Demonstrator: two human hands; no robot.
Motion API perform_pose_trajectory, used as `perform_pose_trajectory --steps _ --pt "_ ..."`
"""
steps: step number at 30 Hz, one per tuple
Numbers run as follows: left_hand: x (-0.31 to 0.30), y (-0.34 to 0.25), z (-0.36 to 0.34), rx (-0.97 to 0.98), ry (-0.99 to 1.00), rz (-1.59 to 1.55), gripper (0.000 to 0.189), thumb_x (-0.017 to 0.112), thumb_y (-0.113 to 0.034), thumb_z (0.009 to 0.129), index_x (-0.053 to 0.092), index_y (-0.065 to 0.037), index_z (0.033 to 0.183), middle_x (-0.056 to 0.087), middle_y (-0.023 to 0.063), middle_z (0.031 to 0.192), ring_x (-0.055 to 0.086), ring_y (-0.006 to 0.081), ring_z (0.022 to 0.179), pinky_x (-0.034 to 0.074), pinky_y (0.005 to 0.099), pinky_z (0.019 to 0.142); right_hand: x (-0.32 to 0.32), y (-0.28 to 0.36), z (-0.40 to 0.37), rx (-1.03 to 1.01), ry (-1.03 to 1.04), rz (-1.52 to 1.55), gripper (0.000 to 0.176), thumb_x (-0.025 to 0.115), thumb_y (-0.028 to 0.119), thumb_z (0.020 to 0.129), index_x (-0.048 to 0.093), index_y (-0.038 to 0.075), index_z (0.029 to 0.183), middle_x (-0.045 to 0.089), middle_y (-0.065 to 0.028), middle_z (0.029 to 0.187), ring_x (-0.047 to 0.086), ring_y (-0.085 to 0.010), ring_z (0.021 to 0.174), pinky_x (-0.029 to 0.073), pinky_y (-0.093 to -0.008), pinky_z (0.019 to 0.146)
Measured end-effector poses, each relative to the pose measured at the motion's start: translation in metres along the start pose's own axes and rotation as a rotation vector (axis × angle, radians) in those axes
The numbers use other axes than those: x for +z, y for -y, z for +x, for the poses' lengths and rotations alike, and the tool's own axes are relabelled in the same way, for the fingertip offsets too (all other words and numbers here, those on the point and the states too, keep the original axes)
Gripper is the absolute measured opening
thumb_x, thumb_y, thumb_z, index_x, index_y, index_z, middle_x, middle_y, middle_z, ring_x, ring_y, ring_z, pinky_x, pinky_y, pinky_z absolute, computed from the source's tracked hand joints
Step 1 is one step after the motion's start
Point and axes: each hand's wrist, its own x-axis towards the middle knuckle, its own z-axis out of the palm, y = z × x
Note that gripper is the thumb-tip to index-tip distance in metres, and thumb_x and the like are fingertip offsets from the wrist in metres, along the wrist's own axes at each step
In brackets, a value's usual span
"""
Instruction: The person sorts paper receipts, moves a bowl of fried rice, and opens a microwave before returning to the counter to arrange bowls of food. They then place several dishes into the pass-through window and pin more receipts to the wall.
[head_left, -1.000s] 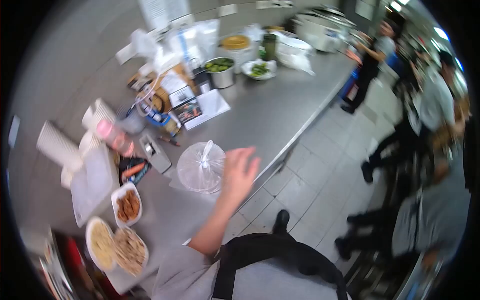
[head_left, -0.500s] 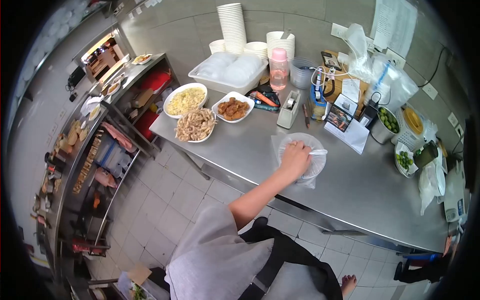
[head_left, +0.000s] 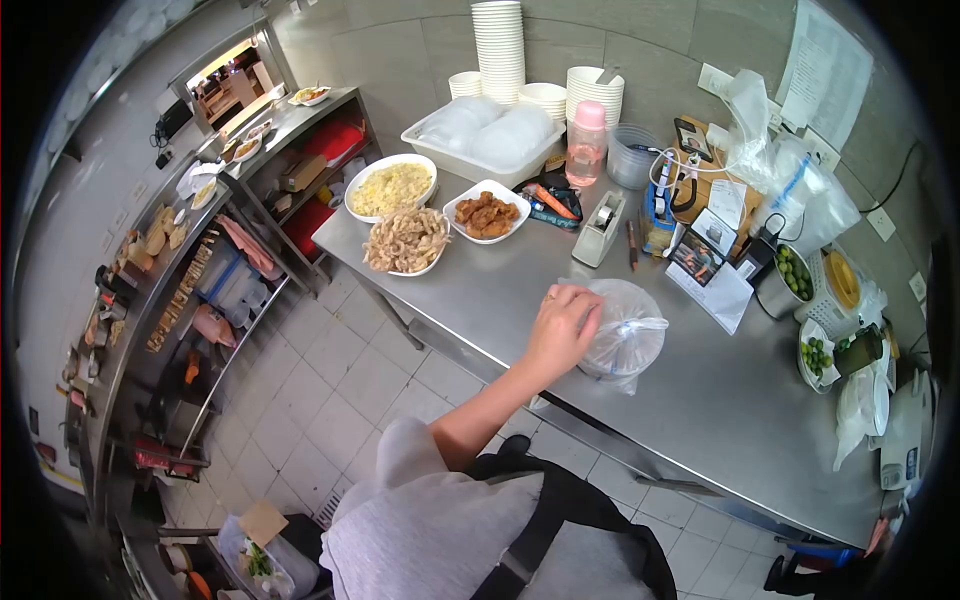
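Bagged tub (head_left: 628,335) found on steel counter (head_left: 700,430), close to the edge on the wrist side. Gripped by left hand (head_left: 562,328): fingers (head_left: 585,318) curled and clenched on the clear plastic at its side. Round, so no long axis; lies directly ahead of the fingertips, touching, knotted tail pointing away from them. Right hand out of sight. Tray of lids (head_left: 490,135) well apart, wallward of the fingers. Bowl of fried pieces (head_left: 405,240) back past the knuckles. Tape dispenser (head_left: 600,215) near, wallward, not touching.
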Motion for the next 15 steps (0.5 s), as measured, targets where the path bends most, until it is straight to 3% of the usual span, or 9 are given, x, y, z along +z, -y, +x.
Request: perform_pose_trajectory --steps 10,14,15 --pt "0.034 -0.018 0.013 0.055 0.016 -0.170 0.009 0.055 -0.002 0.067 0.055 -0.003 0.076 0.052 0.0089 0.079 0.048 0.0272 0.078 0.038 0.0351 0.068 0.010 -0.030 -0.004 -0.064 0.031 -0.157 0.023 0.050 0.026 0.075 0.054 0.003 0.077 0.055 -0.0102 0.065 0.055 -0.0204 0.058 0.044 -0.0324 0.048" --pt "0.059 -0.034 0.034 0.134 0.127 -0.239 0.007 0.059 -0.005 0.067 0.055 -0.005 0.072 0.053 0.0081 0.069 0.049 0.0258 0.069 0.037 0.0345 0.063 0.052 -0.116 0.020 -0.369 -0.131 -0.541 0.024 0.050 0.026 0.075 0.055 0.003 0.074 0.056 -0.0105 0.063 0.056 -0.0204 0.058 0.044 -0.0326 0.048" --pt "0.063 -0.053 0.049 0.149 0.199 -0.272 0.006 0.060 -0.006 0.067 0.055 -0.005 0.071 0.053 0.0076 0.066 0.049 0.0253 0.066 0.037 0.0343 0.061 0.029 -0.083 0.001 -0.159 -0.176 -0.318 0.024 0.050 0.026 0.075 0.055 0.003 0.069 0.055 -0.0100 0.059 0.055 -0.0201 0.054 0.044 -0.0324 0.048"
